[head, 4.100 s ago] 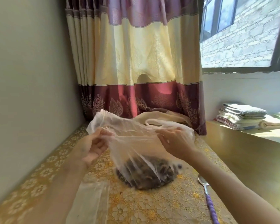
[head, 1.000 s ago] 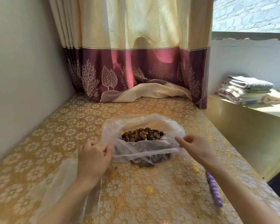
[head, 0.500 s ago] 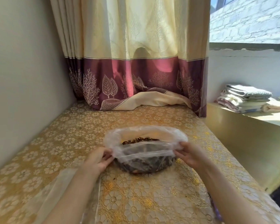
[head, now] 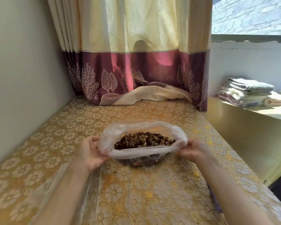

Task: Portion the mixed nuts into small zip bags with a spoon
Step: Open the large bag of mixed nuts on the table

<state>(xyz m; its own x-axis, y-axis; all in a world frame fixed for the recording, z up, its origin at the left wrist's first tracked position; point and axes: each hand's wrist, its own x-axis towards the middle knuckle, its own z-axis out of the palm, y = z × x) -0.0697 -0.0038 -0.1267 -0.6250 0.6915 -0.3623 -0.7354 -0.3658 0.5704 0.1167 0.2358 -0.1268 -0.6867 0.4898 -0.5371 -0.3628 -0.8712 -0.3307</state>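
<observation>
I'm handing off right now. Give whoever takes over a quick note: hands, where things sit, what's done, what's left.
Left hand grips the left rim of the big nut bag; right hand grips the right rim.
The bag sits on the gold tablecloth, mouth rolled down and open, mixed nuts exposed.
Clear plastic, likely the small zip bags, lies under the left forearm. The purple spoon handle peeks out beside the right forearm.
Done: bag opened. Left: all scooping and portioning.
</observation>
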